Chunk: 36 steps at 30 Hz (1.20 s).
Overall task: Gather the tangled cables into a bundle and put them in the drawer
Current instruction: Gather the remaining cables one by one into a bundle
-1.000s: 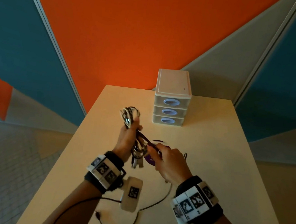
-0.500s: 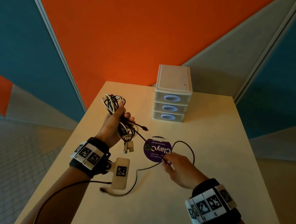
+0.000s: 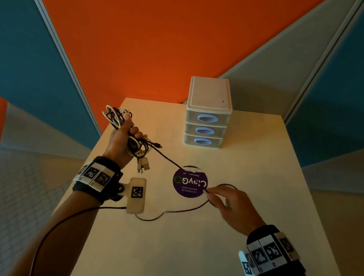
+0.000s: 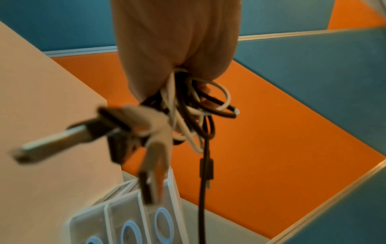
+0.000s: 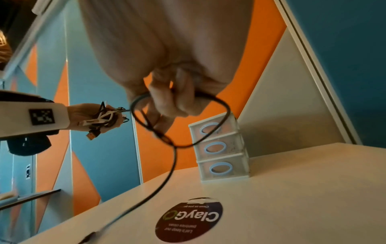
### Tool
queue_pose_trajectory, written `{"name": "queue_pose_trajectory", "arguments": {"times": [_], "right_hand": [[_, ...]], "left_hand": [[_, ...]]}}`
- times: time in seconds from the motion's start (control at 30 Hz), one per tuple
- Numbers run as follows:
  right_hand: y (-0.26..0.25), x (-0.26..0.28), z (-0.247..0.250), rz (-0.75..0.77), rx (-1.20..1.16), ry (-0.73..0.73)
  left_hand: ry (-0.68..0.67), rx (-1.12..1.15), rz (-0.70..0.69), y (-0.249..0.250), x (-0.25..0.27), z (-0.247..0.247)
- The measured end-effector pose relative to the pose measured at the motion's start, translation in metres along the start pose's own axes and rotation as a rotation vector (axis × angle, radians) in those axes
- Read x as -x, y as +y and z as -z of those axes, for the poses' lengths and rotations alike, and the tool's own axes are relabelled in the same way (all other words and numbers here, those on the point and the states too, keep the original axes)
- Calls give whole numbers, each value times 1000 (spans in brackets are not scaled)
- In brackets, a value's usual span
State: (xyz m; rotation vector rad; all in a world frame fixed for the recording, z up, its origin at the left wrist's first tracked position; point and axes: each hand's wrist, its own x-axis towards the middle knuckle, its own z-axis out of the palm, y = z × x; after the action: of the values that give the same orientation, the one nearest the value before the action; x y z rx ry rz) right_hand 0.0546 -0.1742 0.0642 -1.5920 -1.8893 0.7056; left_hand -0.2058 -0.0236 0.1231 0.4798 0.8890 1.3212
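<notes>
Since a moment ago the left hand (image 3: 122,137) has lifted its bundle of cables (image 3: 131,142) out toward ten o'clock, over the counter's (image 3: 250,178) left edge, fingers clenched round it. Right hand (image 3: 233,206) has drawn back toward four o'clock, fingers pinching a loop of the black cable (image 3: 168,157) beside the purple sticker (image 3: 190,181). Closed drawer unit (image 3: 207,118) stands at twelve o'clock, bare counter before it.

Head view: high, looking forward and down over the table (image 3: 188,249). Wrist views: low, close behind each palm, facing outward. All three share the drawers (image 3: 206,127) (image 4: 133,226) (image 5: 221,148).
</notes>
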Motion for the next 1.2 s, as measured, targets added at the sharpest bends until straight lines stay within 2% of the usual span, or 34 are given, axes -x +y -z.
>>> {"name": "queue_pose_trajectory", "arguments": {"times": [0.1, 0.17, 0.23, 0.33, 0.43, 0.5, 0.53, 0.6, 0.77, 0.83, 0.93, 1.0, 1.1, 1.2], "right_hand": [[17, 11, 3, 79, 39, 169], [31, 23, 4, 65, 69, 280], [44, 36, 2, 12, 131, 325], [56, 44, -12, -7, 310, 277], [51, 34, -18, -162, 354, 191], [53, 33, -26, -156, 373, 140], [55, 34, -28, -125, 348, 144], [52, 33, -31, -80, 153, 181], [3, 10, -21, 83, -259, 425], [-19, -5, -23, 73, -344, 338], [-55, -33, -33, -109, -468, -98], [-69, -45, -40, -156, -582, -288], [-64, -38, -45, -124, -609, -319], [-42, -9, -41, -120, -460, -266]], "left_hand": [[46, 67, -58, 11, -7, 7], [82, 122, -83, 21, -13, 15], [112, 157, -108, 29, -18, 21], [115, 146, -134, 32, -18, 21], [109, 163, -130, 30, -16, 14], [116, 147, -141, 32, -14, 10], [118, 118, -150, 32, -12, 9], [114, 43, -160, 28, -6, 4], [70, -93, -146, 8, 8, -7], [23, -97, -116, 0, 13, -15], [-50, -91, -80, -13, 24, -33], [-71, -87, -70, -16, 27, -40], [-41, -61, -119, 4, 20, -33], [59, 45, -201, 38, 8, -16]]}}
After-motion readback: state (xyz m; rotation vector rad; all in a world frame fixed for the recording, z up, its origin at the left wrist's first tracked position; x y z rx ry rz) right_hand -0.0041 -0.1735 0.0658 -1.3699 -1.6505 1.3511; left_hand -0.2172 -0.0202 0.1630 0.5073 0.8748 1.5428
